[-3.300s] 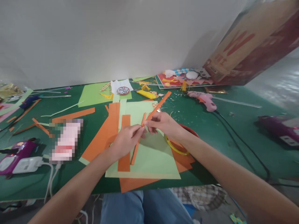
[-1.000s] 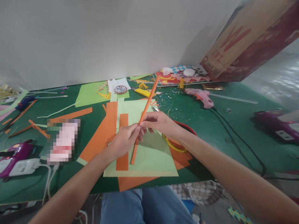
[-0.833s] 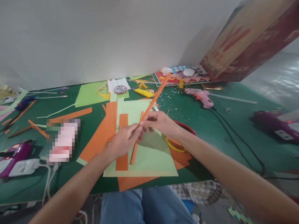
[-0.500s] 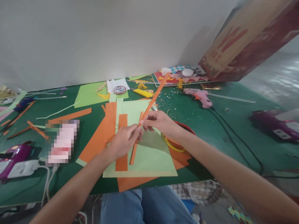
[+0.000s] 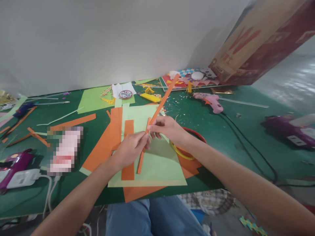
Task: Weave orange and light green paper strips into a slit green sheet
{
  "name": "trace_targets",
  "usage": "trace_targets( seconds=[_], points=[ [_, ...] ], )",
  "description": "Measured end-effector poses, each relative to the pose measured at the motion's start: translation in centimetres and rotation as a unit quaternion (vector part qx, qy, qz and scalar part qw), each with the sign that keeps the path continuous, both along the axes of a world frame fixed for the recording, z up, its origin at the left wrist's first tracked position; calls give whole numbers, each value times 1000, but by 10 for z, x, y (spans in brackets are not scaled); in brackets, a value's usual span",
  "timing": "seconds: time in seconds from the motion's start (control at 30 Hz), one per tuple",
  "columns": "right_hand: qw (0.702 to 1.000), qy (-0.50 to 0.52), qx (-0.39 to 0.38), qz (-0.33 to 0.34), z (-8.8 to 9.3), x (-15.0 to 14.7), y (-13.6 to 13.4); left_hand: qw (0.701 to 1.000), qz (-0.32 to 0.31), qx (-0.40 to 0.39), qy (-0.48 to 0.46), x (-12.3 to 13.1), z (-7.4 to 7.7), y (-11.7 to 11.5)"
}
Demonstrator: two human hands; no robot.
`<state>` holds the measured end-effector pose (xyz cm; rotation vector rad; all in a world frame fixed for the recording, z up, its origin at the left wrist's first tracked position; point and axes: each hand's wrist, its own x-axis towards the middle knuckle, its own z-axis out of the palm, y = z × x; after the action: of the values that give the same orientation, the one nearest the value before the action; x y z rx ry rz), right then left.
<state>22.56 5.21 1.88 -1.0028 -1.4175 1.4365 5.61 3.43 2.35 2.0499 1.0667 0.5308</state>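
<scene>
A narrow orange paper strip (image 5: pixel 164 101) slants up and away from my fingers over the pale green paper (image 5: pixel 159 164). My right hand (image 5: pixel 165 127) pinches it close to its lower end. At that same end, my left hand (image 5: pixel 133 146) is closed on the strip with thumb and fingertips, touching my right fingertips. Another narrow orange strip (image 5: pixel 140 162) lies on the green paper beneath my left fingers, partly hidden by them. Left of it lies a wider orange strip (image 5: pixel 129 131), crossed by my left hand. Orange paper sheets (image 5: pixel 98 149) stick out from under the green paper.
A yellow utility knife (image 5: pixel 150 97) lies behind the paper. Right of it is a pink glue gun (image 5: pixel 209 101) with a trailing cord. Yellow and red rings (image 5: pixel 183 153) sit by my right forearm. A pixelated phone (image 5: pixel 66 150) and purple power strip (image 5: pixel 18 167) are at left.
Both hands stay nearly in place, still gripping the orange strip. Its upper end has risen very slightly.
</scene>
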Motion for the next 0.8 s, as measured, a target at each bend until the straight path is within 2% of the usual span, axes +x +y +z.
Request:
trace_targets(
  seconds=[0.17,0.37,0.6,0.8],
  points=[
    [1000,-6,-10,-5,4,0,-1,1000,5,-13,-1,-1,-1,-1],
    [998,-18,0,54,1,1,0,999,2,-17,-31,-1,-1,0],
    [1000,-10,4,-3,5,1,-2,1000,5,-12,-15,-1,-2,0],
    [1000,1,1,-15,8,1,-2,1000,3,-4,-17,-1,-1,0]
  ],
)
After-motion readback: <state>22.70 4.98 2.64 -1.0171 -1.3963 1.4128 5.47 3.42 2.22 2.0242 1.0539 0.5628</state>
